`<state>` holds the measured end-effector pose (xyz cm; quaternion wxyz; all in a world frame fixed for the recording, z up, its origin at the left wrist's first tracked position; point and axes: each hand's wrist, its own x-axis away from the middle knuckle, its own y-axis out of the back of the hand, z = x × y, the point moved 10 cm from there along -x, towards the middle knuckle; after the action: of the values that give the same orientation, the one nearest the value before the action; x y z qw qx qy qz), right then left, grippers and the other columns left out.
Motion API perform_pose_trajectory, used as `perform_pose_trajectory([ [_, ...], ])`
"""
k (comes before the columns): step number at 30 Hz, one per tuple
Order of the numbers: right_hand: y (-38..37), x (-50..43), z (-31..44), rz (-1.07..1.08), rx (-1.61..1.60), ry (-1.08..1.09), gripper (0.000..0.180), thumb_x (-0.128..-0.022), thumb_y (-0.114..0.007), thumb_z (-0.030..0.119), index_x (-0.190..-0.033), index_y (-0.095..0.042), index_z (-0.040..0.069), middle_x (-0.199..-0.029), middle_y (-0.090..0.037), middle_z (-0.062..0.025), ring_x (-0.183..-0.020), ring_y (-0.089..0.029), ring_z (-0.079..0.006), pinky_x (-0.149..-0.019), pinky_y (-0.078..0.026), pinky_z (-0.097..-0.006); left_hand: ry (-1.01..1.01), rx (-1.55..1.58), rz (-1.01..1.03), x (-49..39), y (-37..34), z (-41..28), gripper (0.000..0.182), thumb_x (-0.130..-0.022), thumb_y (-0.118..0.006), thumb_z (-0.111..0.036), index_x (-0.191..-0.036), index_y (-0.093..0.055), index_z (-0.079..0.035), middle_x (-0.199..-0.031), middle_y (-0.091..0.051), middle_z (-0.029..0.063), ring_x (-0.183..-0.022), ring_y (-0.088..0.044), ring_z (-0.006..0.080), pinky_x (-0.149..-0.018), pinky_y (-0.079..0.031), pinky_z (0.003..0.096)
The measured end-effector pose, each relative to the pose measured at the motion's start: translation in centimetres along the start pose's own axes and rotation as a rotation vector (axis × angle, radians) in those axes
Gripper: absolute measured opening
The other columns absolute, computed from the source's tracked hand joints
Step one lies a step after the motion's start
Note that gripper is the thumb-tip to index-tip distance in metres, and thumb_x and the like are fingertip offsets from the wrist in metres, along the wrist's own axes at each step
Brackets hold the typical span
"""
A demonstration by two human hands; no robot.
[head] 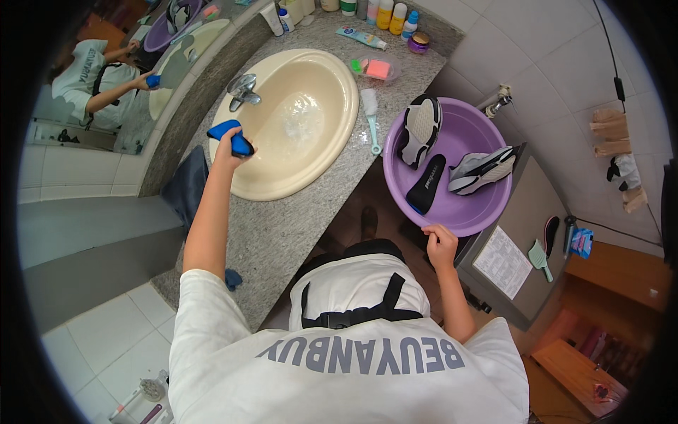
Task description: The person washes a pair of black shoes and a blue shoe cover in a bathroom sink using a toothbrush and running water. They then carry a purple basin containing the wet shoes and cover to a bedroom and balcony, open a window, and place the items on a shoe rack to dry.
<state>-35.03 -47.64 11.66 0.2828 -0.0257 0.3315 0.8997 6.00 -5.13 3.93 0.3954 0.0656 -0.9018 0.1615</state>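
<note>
My left hand (231,150) grips a bent blue and black shoe insole (231,136) over the left rim of the cream washbasin (339,153). Water lies in the bottom of the washbasin, below the chrome faucet (243,91). My right hand (442,247) is at the near rim of a purple plastic basin (450,108), its fingers curled at the edge. Inside that basin are two sneakers, one (422,130) with its sole up at the left, the other (481,170) on its side at the right. A black insole (427,184) with lettering lies between them.
A scrub brush (372,119) and a plastic tray with a pink sponge (377,69) sit on the granite counter (280,228). Bottles (385,15) and a toothpaste tube (361,38) line the back. A grey cabinet (508,212) carries a printed sheet (503,262) and a green brush (539,258).
</note>
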Motion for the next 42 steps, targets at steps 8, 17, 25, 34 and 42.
perform_pose_trajectory([
  [8, 2.5, -1.1, -2.5, -0.019, 0.001, -0.026, 0.018, -0.071, -0.05, -0.008, -0.075, -0.065, 0.001, -0.07, -0.063, -0.0129, -0.062, -0.063, -0.0257, -0.057, -0.048, -0.0317, -0.054, -0.487, 0.411, 10.3, -15.5, 7.0, 0.07, -0.081, -0.069, -0.046, -0.13, -0.043, -0.003, -0.126, -0.052, 0.0114, -0.109, -0.053, 0.0207, -0.086, -0.048, 0.0348],
  [17, 5.7, -1.5, -4.6, -0.045, -0.026, -0.066, 0.019, -0.073, -0.049, -0.008, -0.075, -0.066, 0.001, -0.07, -0.064, -0.0124, -0.062, -0.063, -0.0232, -0.057, -0.049, -0.0303, 0.06, -1.381, 0.941, 16.3, -30.4, 27.1, 0.045, -0.091, -0.056, -0.041, -0.106, -0.054, 0.002, -0.065, -0.061, 0.0102, -0.047, -0.056, 0.0149, -0.042, -0.047, 0.0285],
  [25, 8.0, 0.7, -8.9, -0.031, 0.043, -0.11, 0.019, -0.075, -0.052, -0.005, -0.083, -0.067, 0.003, -0.076, -0.065, -0.0104, -0.063, -0.063, -0.0238, -0.054, -0.047, -0.0306, -1.454, -1.87, 0.621, 15.7, -35.7, 32.8, 0.05, -0.078, -0.067, -0.045, -0.097, -0.065, 0.002, -0.079, -0.061, 0.0201, -0.083, -0.061, 0.0369, -0.082, -0.048, 0.0417],
  [34, 8.6, -1.5, -9.6, -0.128, 0.071, -0.266, 0.017, -0.071, -0.065, -0.002, -0.084, -0.055, 0.002, -0.086, -0.058, -0.012, -0.071, -0.062, -0.0201, -0.054, -0.044, -0.0294, -1.222, -1.633, 0.584, 20.3, -37.2, 26.8, 0.05, -0.068, -0.069, -0.01, -0.114, -0.049, -0.007, -0.105, -0.054, 0.0193, -0.106, -0.052, 0.037, -0.082, -0.041, 0.0504],
  [42, 3.7, 6.2, -14.5, -0.564, -0.696, -0.734, 0.049, -0.075, -0.073, 0.016, -0.113, -0.043, 0.007, -0.111, -0.051, -0.0111, -0.11, -0.05, -0.0202, -0.093, -0.041, -0.0391, -1.039, -1.119, 0.294, 15.0, -26.8, 23.5, 0.064, -0.072, -0.066, -0.014, -0.13, -0.042, -0.001, -0.124, -0.049, 0.0184, -0.118, -0.046, 0.0326, -0.102, -0.034, 0.0417],
])
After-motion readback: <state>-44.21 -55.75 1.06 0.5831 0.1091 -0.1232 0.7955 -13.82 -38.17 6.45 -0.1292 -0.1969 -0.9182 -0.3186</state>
